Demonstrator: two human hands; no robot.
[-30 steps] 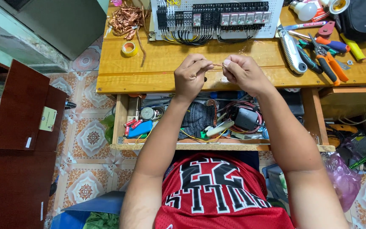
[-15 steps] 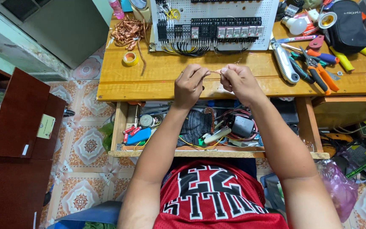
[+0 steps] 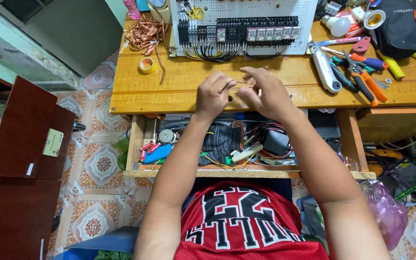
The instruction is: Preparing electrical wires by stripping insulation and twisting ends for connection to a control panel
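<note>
Hands (image 3: 239, 91) pinching thin wire (image 3: 239, 83) (over wooden bench (image 3: 179, 91))

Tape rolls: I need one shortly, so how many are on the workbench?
1. A small yellow tape roll lies flat on the wooden workbench, left of both hands, below the tangle of copper wire. Others may be hidden in the cluttered open drawer.

Home electrical workshop: wiring board (image 3: 239, 26), pliers (image 3: 362, 79)

Left hand (image 3: 214, 94) and right hand (image 3: 265, 92) shifted closer together over wooden worktop (image 3: 179, 84); right fingers (image 3: 249, 72) now spread, lifted higher.
</note>
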